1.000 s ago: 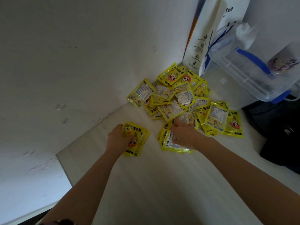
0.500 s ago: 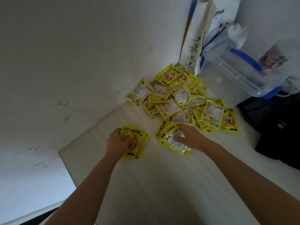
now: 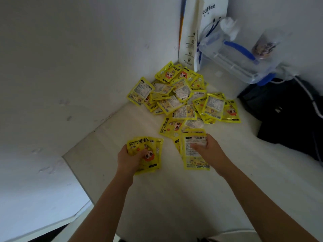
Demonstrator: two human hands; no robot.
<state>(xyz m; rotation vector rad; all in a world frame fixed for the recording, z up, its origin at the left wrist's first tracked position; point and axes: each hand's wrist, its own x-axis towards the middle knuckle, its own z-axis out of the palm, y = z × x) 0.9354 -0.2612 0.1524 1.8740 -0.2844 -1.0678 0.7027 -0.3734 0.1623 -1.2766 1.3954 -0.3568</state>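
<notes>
Gripping packet stacks: L hand (image 3: 128, 158) w/ yellow stack (image 3: 150, 151), R hand (image 3: 208, 151) w/ second stack (image 3: 194, 154)

Packet pile (image 3: 181, 96) in table (image 3: 157, 198) corner, box (image 3: 241, 62) to its right

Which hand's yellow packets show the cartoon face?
The left hand grips the stack showing the orange-haired face; the right hand holds packets with printed backs up.

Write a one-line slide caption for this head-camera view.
The left hand grips a stack of yellow packets; the right hand holds a second stack near the loose pile.
</notes>
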